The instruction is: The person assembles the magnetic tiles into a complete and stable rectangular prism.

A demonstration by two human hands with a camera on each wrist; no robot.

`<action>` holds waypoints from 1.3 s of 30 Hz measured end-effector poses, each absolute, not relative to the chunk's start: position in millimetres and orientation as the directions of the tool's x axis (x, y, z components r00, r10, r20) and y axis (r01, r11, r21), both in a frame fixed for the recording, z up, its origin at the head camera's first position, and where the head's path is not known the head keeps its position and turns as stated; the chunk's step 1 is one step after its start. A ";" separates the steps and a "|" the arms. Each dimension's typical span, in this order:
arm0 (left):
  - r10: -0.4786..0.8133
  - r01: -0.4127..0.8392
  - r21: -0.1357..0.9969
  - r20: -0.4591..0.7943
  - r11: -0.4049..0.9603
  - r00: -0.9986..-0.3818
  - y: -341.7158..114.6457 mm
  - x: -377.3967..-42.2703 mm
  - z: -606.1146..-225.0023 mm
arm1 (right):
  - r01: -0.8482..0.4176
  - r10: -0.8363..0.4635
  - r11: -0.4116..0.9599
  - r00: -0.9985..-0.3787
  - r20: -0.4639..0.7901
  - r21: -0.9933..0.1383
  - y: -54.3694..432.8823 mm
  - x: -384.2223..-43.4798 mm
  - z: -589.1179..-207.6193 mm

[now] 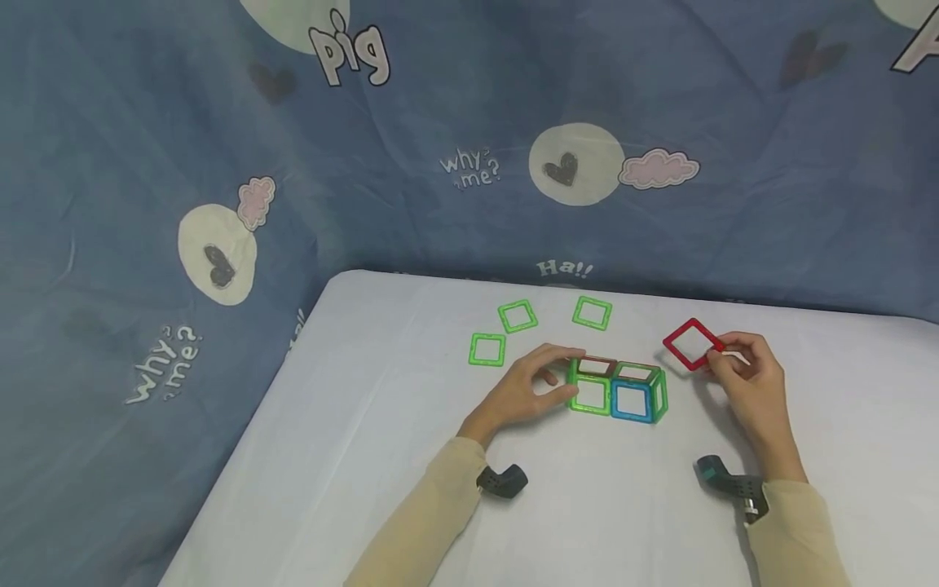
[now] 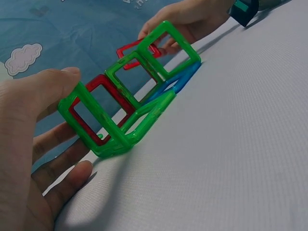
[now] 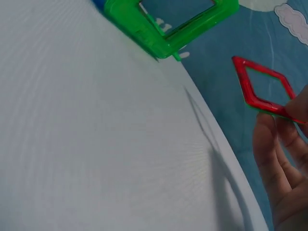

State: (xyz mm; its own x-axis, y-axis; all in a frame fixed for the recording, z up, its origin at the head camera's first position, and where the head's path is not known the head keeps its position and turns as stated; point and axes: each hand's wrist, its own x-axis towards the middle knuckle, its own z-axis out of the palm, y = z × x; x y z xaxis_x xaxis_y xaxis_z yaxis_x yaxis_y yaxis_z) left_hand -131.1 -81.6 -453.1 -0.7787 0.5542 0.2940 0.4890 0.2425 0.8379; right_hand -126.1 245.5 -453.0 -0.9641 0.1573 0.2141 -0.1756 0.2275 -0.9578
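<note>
A low structure of magnetic tiles [image 1: 612, 390] stands on the white table. It joins green, red and blue square frames, the blue tile [image 1: 632, 401] at its front right. My left hand [image 1: 522, 386] holds the structure's left end, thumb at the front and index finger by the upper corner. In the left wrist view the thumb touches the green end tile [image 2: 103, 115]. To the right of the structure, my right hand [image 1: 754, 383] pinches a red square magnetic tile [image 1: 678, 352] by one corner, raised above the table. A thin green line edges that red tile in the right wrist view.
Three loose green square tiles [image 1: 487, 363] lie beyond the structure, at the back of the white table [image 1: 352, 391]. Behind the table hangs a blue printed cloth [image 1: 425, 220]. Dark wrist devices [image 1: 506, 483] stick out from both sleeves.
</note>
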 end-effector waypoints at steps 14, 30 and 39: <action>0.565 0.480 0.845 0.282 0.237 -0.776 -82.5 -122.0 -429.4 | -0.258 0.025 0.165 -0.964 0.265 -0.952 244.2 -123.7 -432.3; 0.548 0.497 0.828 0.298 0.258 -0.781 -80.3 -135.0 -463.5 | -0.298 -0.028 0.453 -0.947 0.321 -0.840 228.6 -111.1 -405.1; 0.539 0.485 0.829 0.284 0.277 -0.793 -80.5 -132.2 -459.5 | -0.257 -0.078 0.488 -0.965 0.252 -0.834 228.1 -108.3 -400.5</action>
